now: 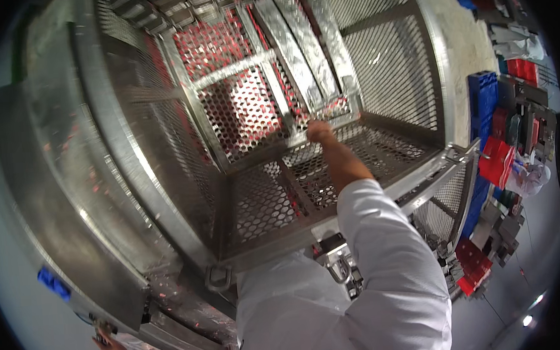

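Note:
My right hand [319,131] reaches deep into a large perforated metal cage [214,256]. Closed, it rests on a bar of the perforated inner frame [238,68]; the fingertips are hidden. Long shiny metal strips [293,52] lie on that frame just beyond the hand, with reddish bits showing through the holes around them. At the far lower left, what appears to be my left hand [111,347] is closed around a small dark part at the end of a metal housing. What exactly it grips is too small to tell.
Several metal moulds [161,12] crowd the cage's far end. A steel machine body [43,189] with a blue fitting [54,283] runs along the left. Metal loops [219,279] stick out at the near rim. Blue pallets [483,108], red crates [498,161] and a person [531,179] are to the right.

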The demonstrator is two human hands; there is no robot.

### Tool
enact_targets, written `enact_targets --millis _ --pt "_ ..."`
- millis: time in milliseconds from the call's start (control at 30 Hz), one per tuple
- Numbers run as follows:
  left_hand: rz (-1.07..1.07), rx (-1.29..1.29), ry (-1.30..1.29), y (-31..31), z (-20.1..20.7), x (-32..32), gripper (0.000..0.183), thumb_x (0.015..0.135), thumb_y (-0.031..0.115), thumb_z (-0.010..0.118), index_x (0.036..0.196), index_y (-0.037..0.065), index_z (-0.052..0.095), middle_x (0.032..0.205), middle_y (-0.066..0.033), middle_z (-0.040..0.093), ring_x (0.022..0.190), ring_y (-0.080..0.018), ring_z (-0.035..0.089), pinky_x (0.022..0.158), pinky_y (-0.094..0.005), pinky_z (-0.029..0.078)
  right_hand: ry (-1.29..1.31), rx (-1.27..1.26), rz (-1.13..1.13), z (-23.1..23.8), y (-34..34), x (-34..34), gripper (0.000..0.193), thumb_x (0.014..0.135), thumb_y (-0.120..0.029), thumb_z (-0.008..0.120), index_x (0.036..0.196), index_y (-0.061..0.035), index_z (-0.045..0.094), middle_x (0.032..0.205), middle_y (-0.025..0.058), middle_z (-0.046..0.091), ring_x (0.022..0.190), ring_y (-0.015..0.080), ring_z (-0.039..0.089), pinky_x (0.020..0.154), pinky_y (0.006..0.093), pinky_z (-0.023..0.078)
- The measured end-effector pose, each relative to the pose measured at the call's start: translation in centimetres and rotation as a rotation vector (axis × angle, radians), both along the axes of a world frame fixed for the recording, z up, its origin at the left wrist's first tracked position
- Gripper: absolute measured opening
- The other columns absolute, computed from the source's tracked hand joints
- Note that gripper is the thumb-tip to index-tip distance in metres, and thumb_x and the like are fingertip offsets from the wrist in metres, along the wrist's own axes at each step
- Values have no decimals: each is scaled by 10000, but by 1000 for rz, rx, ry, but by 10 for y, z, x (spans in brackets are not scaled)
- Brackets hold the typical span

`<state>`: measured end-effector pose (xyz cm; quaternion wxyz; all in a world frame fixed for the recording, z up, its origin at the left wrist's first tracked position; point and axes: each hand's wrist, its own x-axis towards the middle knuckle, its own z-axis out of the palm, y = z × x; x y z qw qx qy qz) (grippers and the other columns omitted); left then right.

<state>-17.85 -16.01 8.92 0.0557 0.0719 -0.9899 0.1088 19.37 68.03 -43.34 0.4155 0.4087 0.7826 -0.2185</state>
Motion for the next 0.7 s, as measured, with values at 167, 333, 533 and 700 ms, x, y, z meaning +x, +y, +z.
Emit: enact_targets --millis 167,333,533,700 --pt "53 293 118 3 29 14 569 1021 408 600 1375 -37 594 1240 -195 704 1141 -286 684 932 -386 554 -8 130 272 -140 47 52 315 895 -172 577 1167 -58 689 1240 190 684 1238 341 617 1089 516 448" --pt "52 286 226 89 -5 -32 529 1025 378 601 1350 -40 612 1232 -183 709 1133 -274 687 937 -380 552 -84 -61 318 -238 78 66 303 903 -109 546 1158 -97 709 1187 201 703 1204 319 640 1112 519 405" --pt "53 400 403 90 -3 -30 483 1030 343 602 1319 -43 634 1222 -168 715 1123 -260 690 942 -372 550 -52 -145 289 -165 57 54 482 968 -504 594 1069 -48 711 996 183 729 957 331 723 830 454 586" --pt "146 729 727 58 0 -1 445 1035 313 603 1294 -46 652 1214 -156 720 1115 -249 693 947 -365 548 63 -198 229 118 8 -56 688 1017 -640 395 981 -25 701 835 200 708 833 355 725 787 490 580"
